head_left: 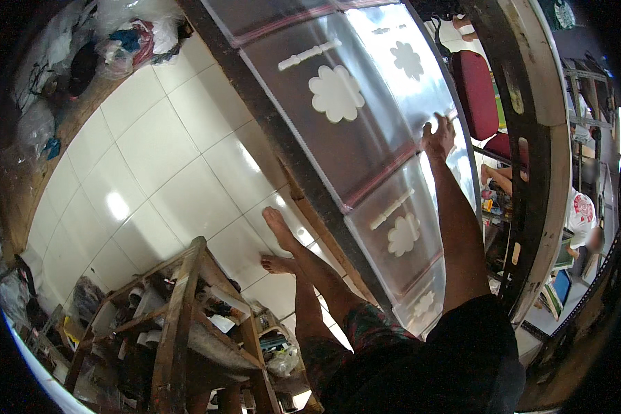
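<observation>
A black sleeve (479, 338) partly blocks clear sheeting (372, 155) near a red chair (475, 96).

The right hand (439, 140) extends over clear plastic sheeting (355, 155) that bears pale flower shapes (336, 94) and covers a dark-edged table (352, 252).

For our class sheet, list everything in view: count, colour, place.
Plastic sheeting: several panels, clear, on the table
Flower shapes: four visible, whitish, on the sheeting
Bars: three visible, whitish, beside flower shapes
Table: one, dark-edged, centre
Chair: one, dark red, upper right
Tiles: many, pale, left and centre
Rack: one, brown, lower left
Bags: several, mixed colours, upper left
Co-worker: one visible, white top, far right
Shirt: one, black, bottom centre
Feet: two, bare, on tiles
Right hand: one, bare, at the sheeting
</observation>
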Demonstrator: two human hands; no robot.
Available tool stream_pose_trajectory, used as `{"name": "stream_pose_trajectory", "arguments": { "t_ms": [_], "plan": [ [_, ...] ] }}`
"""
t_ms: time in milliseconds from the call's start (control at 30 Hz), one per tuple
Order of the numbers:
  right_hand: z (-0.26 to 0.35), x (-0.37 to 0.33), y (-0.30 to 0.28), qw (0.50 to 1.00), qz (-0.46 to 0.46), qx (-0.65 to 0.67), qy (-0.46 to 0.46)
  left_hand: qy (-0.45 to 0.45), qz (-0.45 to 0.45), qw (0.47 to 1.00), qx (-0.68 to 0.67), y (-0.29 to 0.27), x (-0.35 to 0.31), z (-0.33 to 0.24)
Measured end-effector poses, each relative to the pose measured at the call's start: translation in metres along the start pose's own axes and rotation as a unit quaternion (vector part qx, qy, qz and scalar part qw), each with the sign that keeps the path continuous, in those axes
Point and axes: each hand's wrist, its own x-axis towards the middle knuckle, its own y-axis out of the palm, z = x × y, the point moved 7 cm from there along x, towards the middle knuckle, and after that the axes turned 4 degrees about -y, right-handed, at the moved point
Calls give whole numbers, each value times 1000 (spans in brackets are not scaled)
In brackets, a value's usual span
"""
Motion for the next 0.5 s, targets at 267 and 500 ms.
{"name": "stream_pose_trajectory", "arguments": {
  "t_ms": [267,500],
  "plan": [
    [-6,-8,7,993,-39,106,-28,-3,-84,985,-149,-1,5,-3],
    [150,-71,-63,917,-19,398,-14,-114,69,987,-93,-16,1,6]
  ]
}}
